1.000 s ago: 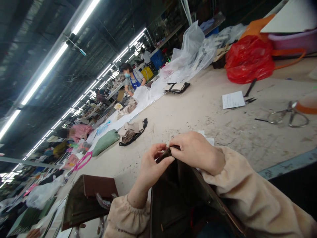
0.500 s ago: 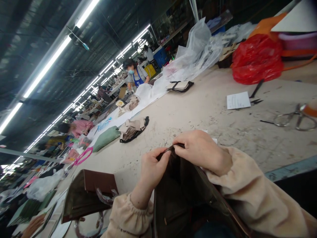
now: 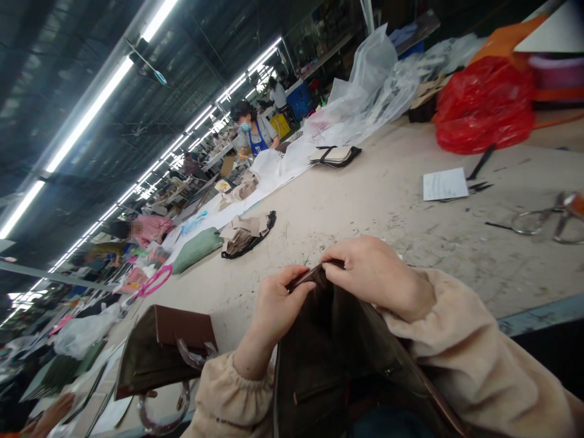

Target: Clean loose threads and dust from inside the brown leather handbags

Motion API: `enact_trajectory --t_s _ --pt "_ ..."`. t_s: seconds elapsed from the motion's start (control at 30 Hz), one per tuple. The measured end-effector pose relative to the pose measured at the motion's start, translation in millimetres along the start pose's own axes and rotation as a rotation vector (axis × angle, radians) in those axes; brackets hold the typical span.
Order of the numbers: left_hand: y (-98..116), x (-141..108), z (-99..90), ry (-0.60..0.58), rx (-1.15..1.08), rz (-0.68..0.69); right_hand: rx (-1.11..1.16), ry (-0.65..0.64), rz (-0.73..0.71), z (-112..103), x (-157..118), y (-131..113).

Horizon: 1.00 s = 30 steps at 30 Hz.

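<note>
The dark brown bag (image 3: 312, 359) gapes open.

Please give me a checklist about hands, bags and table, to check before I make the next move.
1. Left hand pinches the edge of the dark bag: ok.
2. Right hand holds the same edge, close beside the left: ok.
3. Inside of the dark bag has nothing loose: cannot tell, the bottom is too dark.
4. Left sleeve does not touch the handle of the other bag: cannot tell, they meet in the view.
5. Table is free of loose tools: not ok, scissors lie at the right.
</note>
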<state>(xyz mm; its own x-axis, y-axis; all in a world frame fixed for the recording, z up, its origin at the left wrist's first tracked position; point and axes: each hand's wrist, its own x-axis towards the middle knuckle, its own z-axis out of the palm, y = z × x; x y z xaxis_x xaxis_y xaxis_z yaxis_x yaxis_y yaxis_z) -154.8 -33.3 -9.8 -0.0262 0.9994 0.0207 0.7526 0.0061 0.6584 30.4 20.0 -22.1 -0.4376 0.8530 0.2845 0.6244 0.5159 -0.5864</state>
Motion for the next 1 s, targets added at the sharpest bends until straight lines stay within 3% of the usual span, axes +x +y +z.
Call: enact_trajectory --t_s 0.1,0.23,0.3,0.47,0.67,0.77,0.87,1.0 --pt "2.6 -2.0 1.4 0.048 0.140 0.054 -0.003 0.005 0.010 0.3 0.9 1.3" --pt "8.3 -7.6 1.3 0.247 0.435 0.175 0.001 0.019 0.008 1.2 1.1 2.4" --pt "9.5 -9.7 0.5 0.237 0.486 0.203 0.005 0.020 0.000 1.5 0.8 2.5" --pt "7.5 -8.9 -1.0 0.093 0.322 0.147 0.019 0.008 -0.015 1.1 0.6 2.0" --pt "-1.8 -5.6 -0.1 0.035 0.144 0.160 0.049 0.004 -0.031 1.0 1.4 4.8" --pt "-4.3 -7.6 -4.0 0.081 0.101 0.260 0.061 0.014 -0.033 1.4 1.3 6.6" --pt "-2.6 -14.1 -13.8 0.157 0.228 0.364 0.056 0.008 -0.022 1.2 1.3 7.9" --pt "0.9 -26.7 -27.7 0.204 0.280 0.344 0.048 0.013 -0.019 0.4 2.0 9.4"
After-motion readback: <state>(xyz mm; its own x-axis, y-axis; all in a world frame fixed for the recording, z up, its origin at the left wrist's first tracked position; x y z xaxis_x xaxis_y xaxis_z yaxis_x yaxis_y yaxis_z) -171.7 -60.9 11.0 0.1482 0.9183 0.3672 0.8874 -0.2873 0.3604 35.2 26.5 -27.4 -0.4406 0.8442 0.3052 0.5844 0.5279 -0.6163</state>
